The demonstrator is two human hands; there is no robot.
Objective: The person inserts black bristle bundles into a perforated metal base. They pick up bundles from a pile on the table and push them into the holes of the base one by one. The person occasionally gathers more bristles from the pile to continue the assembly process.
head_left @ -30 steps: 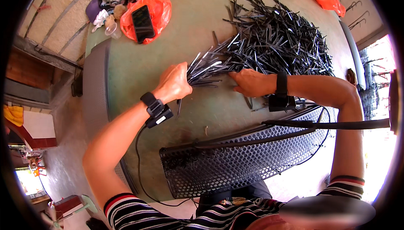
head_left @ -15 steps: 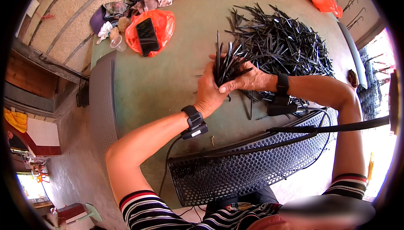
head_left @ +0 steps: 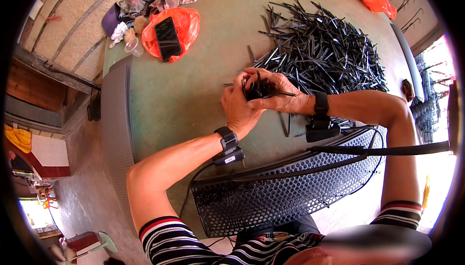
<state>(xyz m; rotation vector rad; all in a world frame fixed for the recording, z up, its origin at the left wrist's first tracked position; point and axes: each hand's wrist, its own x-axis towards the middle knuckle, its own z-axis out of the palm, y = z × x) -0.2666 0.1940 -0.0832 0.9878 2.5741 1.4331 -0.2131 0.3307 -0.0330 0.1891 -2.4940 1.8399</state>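
Left hand (head_left: 238,107): we see it cupped around a small bundle of thin black plastic sticks (head_left: 261,89), held over the green tabletop (head_left: 179,100).
Right hand (head_left: 276,93): closed over the same bundle (fingers on top).
Pile: loose black sticks (head_left: 324,47) just beyond.
Near edge: black perforated metal tray (head_left: 281,192).

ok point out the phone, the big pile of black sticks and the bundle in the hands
phone (head_left: 168,38), head view, middle of its dark screen
pile of black sticks (head_left: 324,47), head view, centre of the heap
bundle of sticks (head_left: 260,89), head view, the part showing between both hands
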